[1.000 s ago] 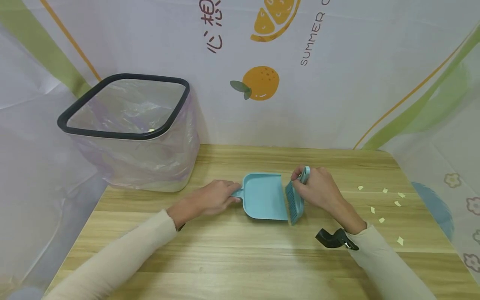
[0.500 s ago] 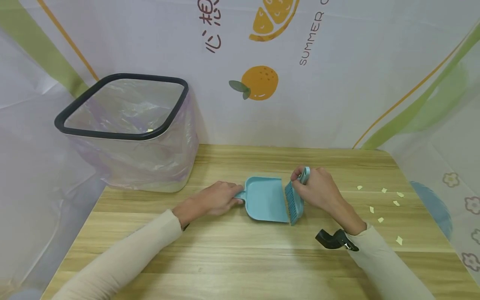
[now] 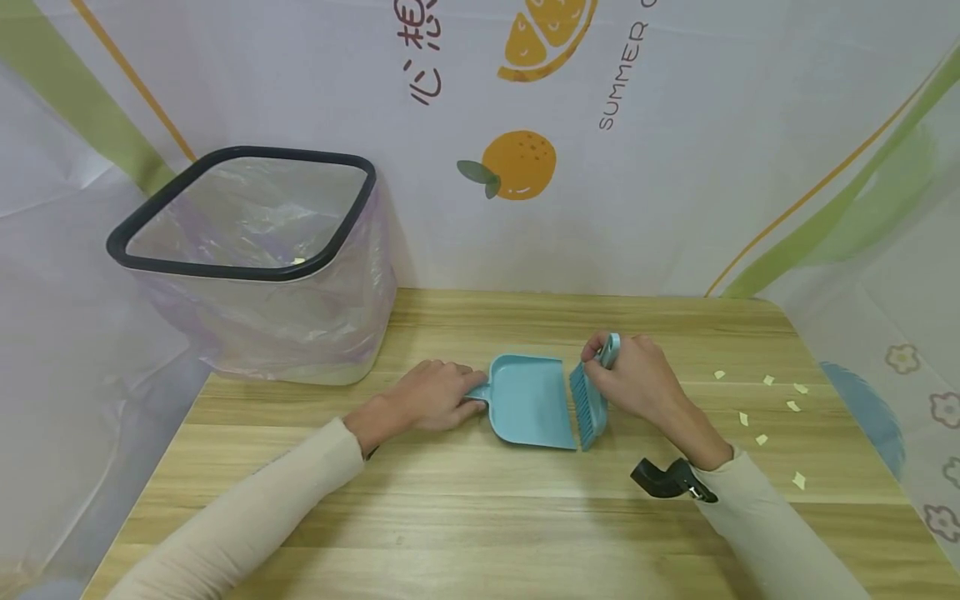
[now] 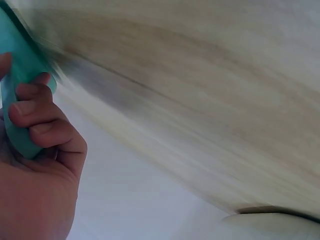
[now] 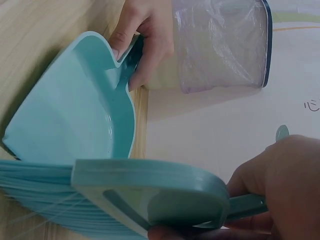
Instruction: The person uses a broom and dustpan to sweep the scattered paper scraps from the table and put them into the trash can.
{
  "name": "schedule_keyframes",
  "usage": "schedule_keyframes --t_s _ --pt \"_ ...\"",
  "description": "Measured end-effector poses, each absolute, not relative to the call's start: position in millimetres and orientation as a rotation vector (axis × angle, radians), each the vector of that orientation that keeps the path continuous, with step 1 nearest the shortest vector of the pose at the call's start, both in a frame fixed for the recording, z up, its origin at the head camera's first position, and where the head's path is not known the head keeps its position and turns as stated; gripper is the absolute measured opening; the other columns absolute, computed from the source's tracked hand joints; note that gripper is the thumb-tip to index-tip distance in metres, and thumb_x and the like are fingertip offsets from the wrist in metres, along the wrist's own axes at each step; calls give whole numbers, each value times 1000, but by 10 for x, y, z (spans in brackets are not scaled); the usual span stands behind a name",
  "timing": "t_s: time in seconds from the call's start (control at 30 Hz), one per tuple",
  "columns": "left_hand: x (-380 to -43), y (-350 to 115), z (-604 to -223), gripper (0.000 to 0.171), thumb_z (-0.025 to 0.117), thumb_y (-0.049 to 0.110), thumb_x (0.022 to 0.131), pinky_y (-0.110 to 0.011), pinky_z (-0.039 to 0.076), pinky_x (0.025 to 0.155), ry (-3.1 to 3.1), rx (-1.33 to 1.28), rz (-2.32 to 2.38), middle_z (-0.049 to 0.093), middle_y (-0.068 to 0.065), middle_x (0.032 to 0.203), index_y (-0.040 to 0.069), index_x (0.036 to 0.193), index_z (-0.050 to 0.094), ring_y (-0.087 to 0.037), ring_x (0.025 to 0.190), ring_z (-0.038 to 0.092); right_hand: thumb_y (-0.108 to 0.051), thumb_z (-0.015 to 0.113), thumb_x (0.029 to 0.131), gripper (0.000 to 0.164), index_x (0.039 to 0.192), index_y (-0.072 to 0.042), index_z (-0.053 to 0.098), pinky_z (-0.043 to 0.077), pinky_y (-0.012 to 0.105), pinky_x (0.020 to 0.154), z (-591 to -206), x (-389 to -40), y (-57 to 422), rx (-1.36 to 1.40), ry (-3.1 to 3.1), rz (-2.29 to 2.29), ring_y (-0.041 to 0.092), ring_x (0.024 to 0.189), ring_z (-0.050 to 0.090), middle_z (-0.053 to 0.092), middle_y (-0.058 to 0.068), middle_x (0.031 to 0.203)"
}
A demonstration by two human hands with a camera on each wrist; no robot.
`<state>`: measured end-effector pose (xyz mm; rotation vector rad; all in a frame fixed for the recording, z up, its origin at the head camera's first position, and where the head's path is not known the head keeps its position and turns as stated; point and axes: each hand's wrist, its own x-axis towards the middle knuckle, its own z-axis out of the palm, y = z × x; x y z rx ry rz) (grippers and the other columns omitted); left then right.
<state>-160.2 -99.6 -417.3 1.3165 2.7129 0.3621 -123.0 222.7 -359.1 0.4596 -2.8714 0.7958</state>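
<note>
A light blue dustpan (image 3: 531,402) lies near the middle of the table, its wide lip facing right. My left hand (image 3: 431,396) grips its short handle; in the left wrist view the fingers (image 4: 42,117) curl round the teal handle (image 4: 22,137). My right hand (image 3: 633,375) holds a matching hand brush (image 3: 596,404) by its handle, bristles down just right of the dustpan's lip. The right wrist view shows the bristles (image 5: 50,200) beside the pan's front edge. The pan's inside shows no scraps.
Several small pale yellow scraps (image 3: 762,439) lie scattered on the table's right side. A bin (image 3: 322,325) with a black rim and clear liner stands at the back left, one scrap visible inside. A printed white curtain (image 3: 660,208) hangs behind the table.
My left hand has moved the dustpan slightly right and toward me, bringing its lip closer to the brush. The right hand and brush have stayed almost still.
</note>
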Motion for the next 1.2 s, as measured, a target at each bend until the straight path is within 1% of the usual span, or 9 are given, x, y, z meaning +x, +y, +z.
schedule_keyframes --t_s 0.1,0.2,0.37,0.53,0.8,0.9,1.03,1.13,1.2 --pt "-1607 -1006 -4175 26 66 35 111 -31 47 61 2710 1322 360 63 4 88 9 118 69 -10 70 53 -10 59 98 17 92 -8 74 42 34 55 -3593 -1223 2231 458 -2876 794 12 56 54 63 -8 63" --pt "-1617 -1011 -4178 25 67 33 112 -32 49 64 2695 1313 366 65 3 89 8 118 69 -10 73 53 -10 59 98 16 92 -8 74 41 33 54 -3599 -1220 2236 459 -2878 801 12 56 53 61 -8 61" --pt "-1623 -1006 -4163 19 68 30 111 -32 46 63 2666 1296 407 57 6 80 13 104 65 -10 71 50 -9 59 98 16 93 -7 74 39 32 53 -3603 -1213 2239 462 -2878 810 12 54 51 58 -9 59" --pt "-1629 -981 -4146 24 68 32 111 -30 42 60 2654 1275 404 50 7 75 17 94 61 -9 68 48 -9 59 99 16 93 -7 74 39 32 53 -3599 -1202 2237 460 -2878 811 12 53 50 59 -9 59" --pt "-1619 -940 -4071 23 69 33 111 -32 44 59 2665 1263 315 53 6 74 16 97 64 -11 68 51 -11 60 99 17 97 -7 77 43 33 55 -3581 -1184 2277 449 -2874 799 12 57 54 68 -6 69" --pt "-1614 -946 -4062 23 68 33 112 -33 45 60 2662 1247 307 53 6 74 16 98 63 -11 68 52 -12 61 100 17 99 -7 77 42 33 55 -3557 -1178 2322 439 -2872 791 11 57 51 65 -7 67" --pt "-1607 -958 -4064 23 68 33 112 -33 46 61 2663 1241 310 52 5 73 16 98 63 -11 67 52 -12 60 101 18 104 -7 76 36 33 54 -3509 -1159 2457 410 -2890 766 12 55 42 54 -6 59" --pt "-1603 -965 -4067 23 68 33 112 -33 47 62 2669 1248 311 53 5 74 15 99 64 -11 68 53 -12 59 103 19 108 -6 77 42 36 58 -3447 -1137 2622 372 -2913 753 17 61 54 68 3 71" --pt "-1600 -966 -4064 22 68 33 112 -34 47 62 2671 1244 311 54 5 75 15 100 64 -12 69 53 -14 58 105 22 112 -5 77 49 40 65 -3395 -1120 2755 339 -2936 737 26 74 67 78 12 90"
